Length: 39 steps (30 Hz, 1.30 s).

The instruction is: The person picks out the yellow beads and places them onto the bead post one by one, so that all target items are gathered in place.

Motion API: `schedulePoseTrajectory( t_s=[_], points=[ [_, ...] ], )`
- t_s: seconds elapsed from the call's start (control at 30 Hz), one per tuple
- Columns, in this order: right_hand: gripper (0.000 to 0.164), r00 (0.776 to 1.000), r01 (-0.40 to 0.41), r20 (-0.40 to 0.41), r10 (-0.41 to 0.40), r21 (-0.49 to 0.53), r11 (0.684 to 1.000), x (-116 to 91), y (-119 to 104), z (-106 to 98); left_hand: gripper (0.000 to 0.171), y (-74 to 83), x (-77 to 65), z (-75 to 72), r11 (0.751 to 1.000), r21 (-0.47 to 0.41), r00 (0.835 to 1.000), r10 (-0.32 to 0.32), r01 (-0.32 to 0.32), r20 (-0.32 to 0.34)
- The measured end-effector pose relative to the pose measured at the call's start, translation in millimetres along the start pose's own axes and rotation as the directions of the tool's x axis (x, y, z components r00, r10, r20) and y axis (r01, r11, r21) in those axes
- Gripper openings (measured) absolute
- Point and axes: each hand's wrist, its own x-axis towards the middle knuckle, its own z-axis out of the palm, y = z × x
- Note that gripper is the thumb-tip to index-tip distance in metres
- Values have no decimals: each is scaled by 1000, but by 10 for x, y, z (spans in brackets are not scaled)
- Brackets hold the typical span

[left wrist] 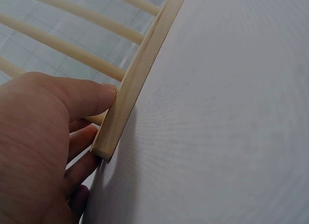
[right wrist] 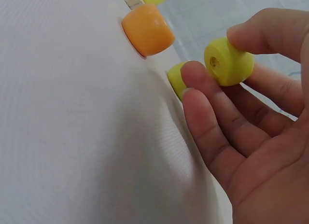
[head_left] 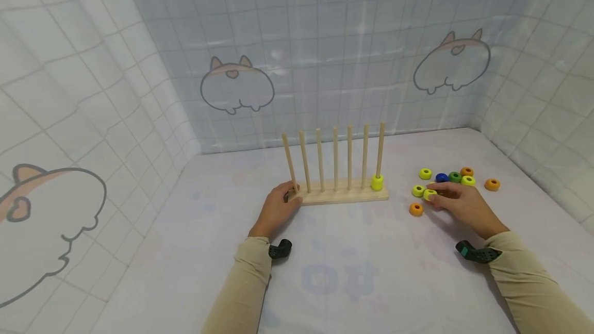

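A wooden peg stand (head_left: 341, 198), with several upright rods on one long base, stands on the table. My left hand (head_left: 277, 209) grips the left end of its base; in the left wrist view the thumb lies on the near face of the base (left wrist: 129, 89). Yellow beads (head_left: 377, 183) sit at the bottom of the rightmost rod. To the right of the stand, my right hand (head_left: 466, 209) pinches a yellow bead (right wrist: 229, 62) between thumb and fingers, its hole visible. In the right wrist view, an orange bead (right wrist: 148, 30) lies beyond the fingertips, and another yellow bead is partly hidden behind them.
Around the right hand lie loose beads: a yellow one (head_left: 425, 173), a blue one (head_left: 442, 178), a green one (head_left: 455, 177) and orange ones, one farther right (head_left: 492, 184). A white cloth covers the table (head_left: 343, 251). Tiled-pattern sheets (head_left: 325, 40) enclose the back and sides.
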Motion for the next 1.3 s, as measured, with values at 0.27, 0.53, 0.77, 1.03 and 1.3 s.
schedulePoseTrajectory(
  t_s=[0.27, 0.53, 0.77, 1.03, 1.3],
  points=[
    [62, 999, -47, 1, 47, 42, 998, 0, -44, 18, 39, 17, -6, -15, 1000, -16, 1000, 8, -8, 5],
    [62, 998, -64, 0, 64, 59, 996, -3, -51, 21, 41, 18, -5, -12, 1000, -9, 1000, 13, -13, 2],
    [64, 997, -71, 17, 69, 134, 988, 2, -31, 19, 41, 9, -9, -8, 1000, -22, 1000, 0, 0, 5],
    [60, 998, -62, 8, 61, 160, 985, -2, -38, 30, 41, 7, -2, -4, 1000, -13, 1000, -5, 5, 4],
    [60, 999, -51, 15, 49, 162, 985, 0, -42, 39, 42, 15, -5, -5, 1000, -12, 1000, -10, 10, 3]
  ],
)
